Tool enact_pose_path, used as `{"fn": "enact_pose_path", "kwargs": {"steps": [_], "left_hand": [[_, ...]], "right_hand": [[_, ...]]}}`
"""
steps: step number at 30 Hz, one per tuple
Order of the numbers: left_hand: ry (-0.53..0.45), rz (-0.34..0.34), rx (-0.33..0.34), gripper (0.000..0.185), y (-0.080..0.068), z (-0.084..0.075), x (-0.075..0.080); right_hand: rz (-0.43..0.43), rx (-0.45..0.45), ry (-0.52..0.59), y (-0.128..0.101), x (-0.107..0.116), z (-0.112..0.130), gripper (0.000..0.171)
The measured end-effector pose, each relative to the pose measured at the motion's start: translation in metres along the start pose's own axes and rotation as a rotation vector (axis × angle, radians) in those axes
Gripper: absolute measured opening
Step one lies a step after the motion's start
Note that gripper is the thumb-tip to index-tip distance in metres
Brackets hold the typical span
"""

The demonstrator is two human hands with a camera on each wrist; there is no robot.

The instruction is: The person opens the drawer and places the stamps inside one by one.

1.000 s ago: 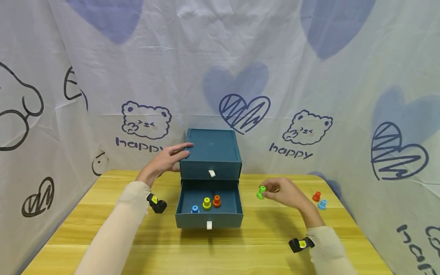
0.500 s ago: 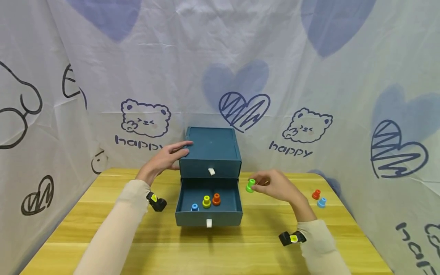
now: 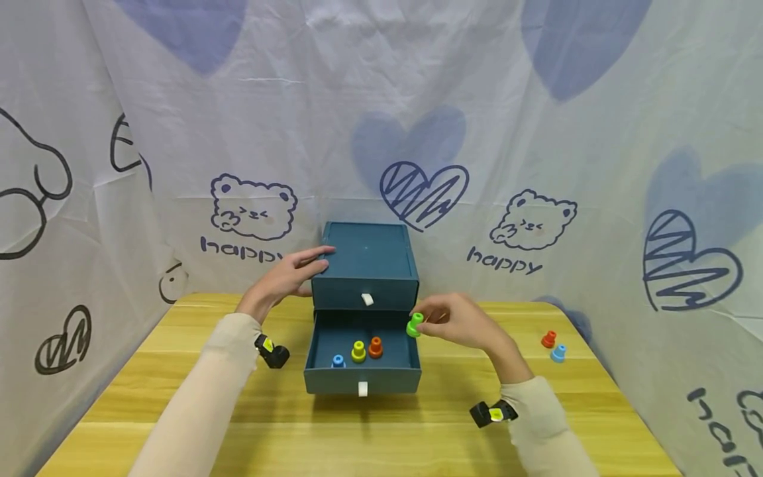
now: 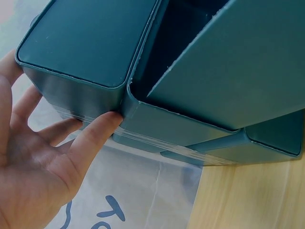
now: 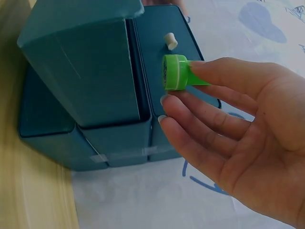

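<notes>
My left hand (image 3: 285,277) rests with loosely extended fingers on the upper left side of a dark teal drawer unit (image 3: 369,255). Its fingertips touch the top drawer's casing in the left wrist view. Below that, a drawer (image 3: 334,382) is pulled out; inside stand a blue stamp (image 3: 338,362), a yellow stamp (image 3: 358,352) and an orange stamp (image 3: 375,348). Between thumb and fingers, my right hand (image 3: 461,322) pinches a small green stamp (image 3: 414,325) at the drawer's right rim. Its patterned round face (image 5: 165,71) shows in the right wrist view.
A red stamp (image 3: 549,340) and a light blue stamp (image 3: 558,353) stand on the wooden table (image 3: 179,397) at the right. White knobs (image 3: 367,299) stick out from the drawer fronts. A printed cloth (image 3: 381,79) hangs behind and at both sides.
My right hand has carried the green stamp leftward, from over the table to the open drawer's right edge. My left hand has stayed on the drawer unit.
</notes>
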State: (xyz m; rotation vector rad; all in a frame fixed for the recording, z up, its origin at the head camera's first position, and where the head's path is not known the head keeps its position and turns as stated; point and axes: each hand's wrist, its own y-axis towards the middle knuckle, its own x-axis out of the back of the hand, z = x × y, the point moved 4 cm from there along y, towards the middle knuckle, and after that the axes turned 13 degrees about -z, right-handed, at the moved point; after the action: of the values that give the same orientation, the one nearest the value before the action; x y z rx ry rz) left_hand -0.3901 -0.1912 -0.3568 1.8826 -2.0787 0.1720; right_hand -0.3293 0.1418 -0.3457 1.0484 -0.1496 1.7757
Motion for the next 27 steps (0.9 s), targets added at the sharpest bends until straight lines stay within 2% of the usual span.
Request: {"fn": "enact_pose_path", "kwargs": {"steps": [11, 27], "left_hand": [[-0.001, -0.004, 0.002, 0.057, 0.001, 0.0, -0.001], [0.021, -0.013, 0.0, 0.058, 0.0, 0.0, 0.0]], "right_hand": [[0.114, 0.002, -0.043, 0.011, -0.016, 0.007, 0.014], [0.239, -0.037, -0.104, 0.02, -0.025, 0.012, 0.015]]}}
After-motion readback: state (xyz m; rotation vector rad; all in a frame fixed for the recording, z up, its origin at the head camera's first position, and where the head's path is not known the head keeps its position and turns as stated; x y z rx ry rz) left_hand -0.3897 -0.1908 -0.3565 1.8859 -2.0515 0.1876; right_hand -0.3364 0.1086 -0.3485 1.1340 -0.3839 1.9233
